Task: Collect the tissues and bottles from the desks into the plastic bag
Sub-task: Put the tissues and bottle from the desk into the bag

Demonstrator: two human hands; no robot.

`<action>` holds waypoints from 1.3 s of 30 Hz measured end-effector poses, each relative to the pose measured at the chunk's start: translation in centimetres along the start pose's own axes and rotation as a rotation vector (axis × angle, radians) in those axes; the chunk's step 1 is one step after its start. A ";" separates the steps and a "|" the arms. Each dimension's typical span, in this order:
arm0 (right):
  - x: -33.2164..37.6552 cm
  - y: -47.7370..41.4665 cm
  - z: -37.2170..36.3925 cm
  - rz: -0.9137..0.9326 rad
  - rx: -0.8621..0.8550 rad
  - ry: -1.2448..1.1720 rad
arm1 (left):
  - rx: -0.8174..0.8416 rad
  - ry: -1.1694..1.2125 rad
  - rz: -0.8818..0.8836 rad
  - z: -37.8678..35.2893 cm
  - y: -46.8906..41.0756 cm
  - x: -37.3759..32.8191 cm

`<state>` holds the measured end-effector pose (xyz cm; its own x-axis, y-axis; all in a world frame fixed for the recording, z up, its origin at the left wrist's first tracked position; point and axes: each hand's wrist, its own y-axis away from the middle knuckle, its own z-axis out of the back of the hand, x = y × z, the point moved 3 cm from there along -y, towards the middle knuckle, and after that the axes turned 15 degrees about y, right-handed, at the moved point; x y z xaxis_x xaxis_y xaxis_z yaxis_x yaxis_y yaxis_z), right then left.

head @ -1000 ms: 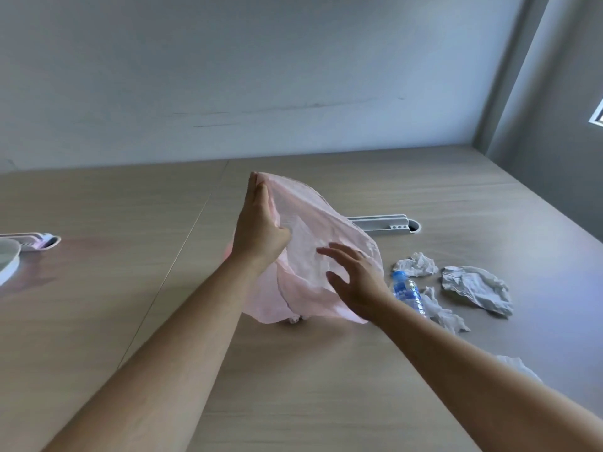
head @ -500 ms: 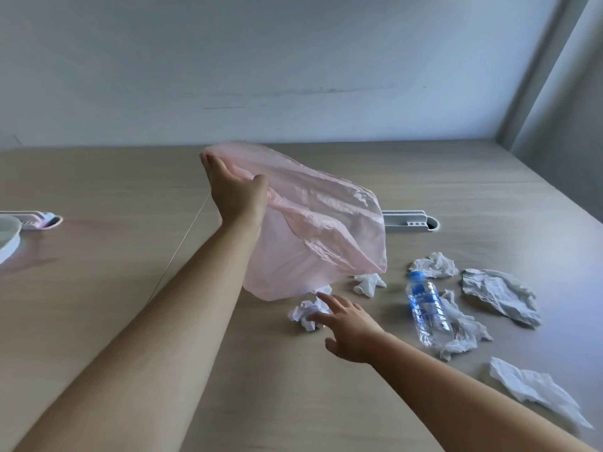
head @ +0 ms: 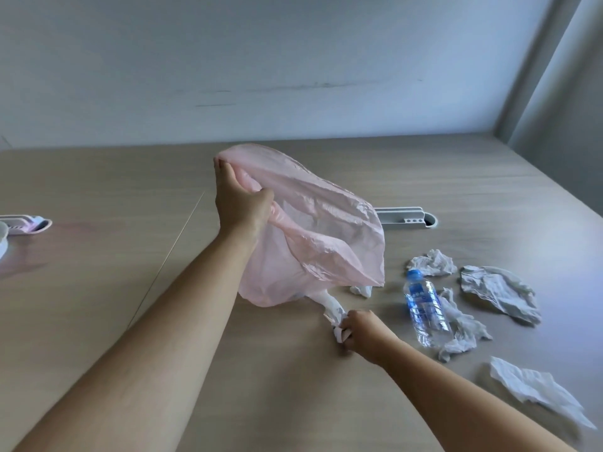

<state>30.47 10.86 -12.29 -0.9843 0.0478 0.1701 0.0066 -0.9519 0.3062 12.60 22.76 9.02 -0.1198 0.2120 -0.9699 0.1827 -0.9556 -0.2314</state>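
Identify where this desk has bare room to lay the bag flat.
Bare wooden desk lies left of the left hand, up to the pink-and-white object; crowded right of the right hand, around the clear blue-capped plastic bottle and crumpled white tissues.

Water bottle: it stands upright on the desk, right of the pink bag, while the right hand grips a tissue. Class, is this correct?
No. The head view shows the water bottle lying on its side, not upright. It is on the desk, right of the pink bag, and the right hand grips a tissue.
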 end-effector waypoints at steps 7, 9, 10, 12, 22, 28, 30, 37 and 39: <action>-3.7 6.1 11.2 0.015 0.424 -0.216 | 0.335 -0.134 -0.111 -3.3 4.3 -2.6; -4.2 7.6 15.8 0.040 0.410 -0.416 | 0.414 -0.160 -0.139 -3.9 5.3 -3.4; -4.2 8.3 17.8 0.059 0.367 -0.488 | 0.452 -0.167 -0.142 -4.1 5.7 -3.7; -3.9 8.9 20.9 0.089 0.197 -0.528 | 0.524 -0.162 -0.147 -4.4 6.7 -4.5; -1.3 7.0 15.6 0.168 -0.101 -0.167 | 0.549 -0.205 -0.136 -4.8 8.9 -5.2; -9.9 10.0 15.9 -0.297 -0.604 -0.476 | 0.460 -0.207 -0.138 -5.9 8.0 -3.4; -12.2 9.5 13.2 -0.466 -0.517 -0.372 | 0.399 -0.233 -0.186 -5.9 7.9 -3.3; -11.1 7.1 4.1 -0.576 -0.068 -0.124 | 0.300 -0.314 -0.308 -5.1 7.5 -4.2; -10.9 7.0 3.5 -0.605 -0.079 -0.125 | 0.376 -0.357 -0.281 -5.0 7.9 -3.8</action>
<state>41.87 4.72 -8.68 -0.7814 0.6163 0.0981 -0.5636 -0.7644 0.3130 19.37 15.39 10.52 -0.4464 0.4479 -0.7747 -0.2544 -0.8935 -0.3700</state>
